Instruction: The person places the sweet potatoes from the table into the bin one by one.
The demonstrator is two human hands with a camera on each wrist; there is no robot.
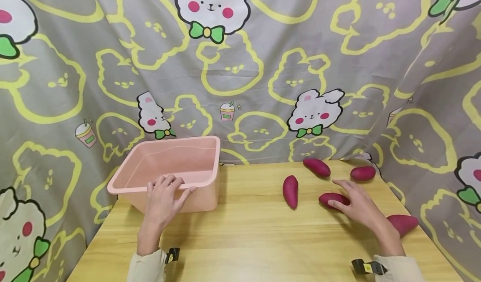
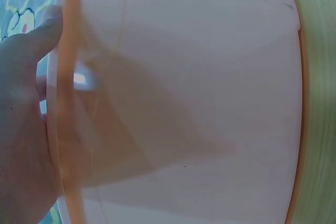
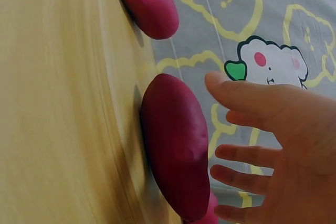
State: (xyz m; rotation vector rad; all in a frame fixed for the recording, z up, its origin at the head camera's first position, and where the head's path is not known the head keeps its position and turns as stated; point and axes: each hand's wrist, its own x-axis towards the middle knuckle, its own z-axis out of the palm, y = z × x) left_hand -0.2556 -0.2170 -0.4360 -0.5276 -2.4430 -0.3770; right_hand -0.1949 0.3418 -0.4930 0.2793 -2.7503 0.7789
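Observation:
In the head view my left hand [image 1: 163,198] grips the near rim of a pink plastic tub [image 1: 193,144], its fingers hooked over the edge. The tub's smooth outer wall [image 2: 194,103] fills the left wrist view, with the thumb at the rim. On the right, my right hand [image 1: 355,202] hovers with spread fingers over a purple sweet potato [image 1: 330,200], partly covering it from above. Seen from the right wrist, fingers and thumb are apart beside that sweet potato [image 3: 176,145], and nothing is held. The part of the tub's floor visible from the head bears nothing.
More sweet potatoes lie around the right hand: one to its left [image 1: 290,192], one behind [image 1: 317,167], one at the back right [image 1: 363,173] and one by the forearm [image 1: 403,224]. A patterned curtain [image 1: 259,77] encloses the wooden table [image 1: 255,240] at the back and sides.

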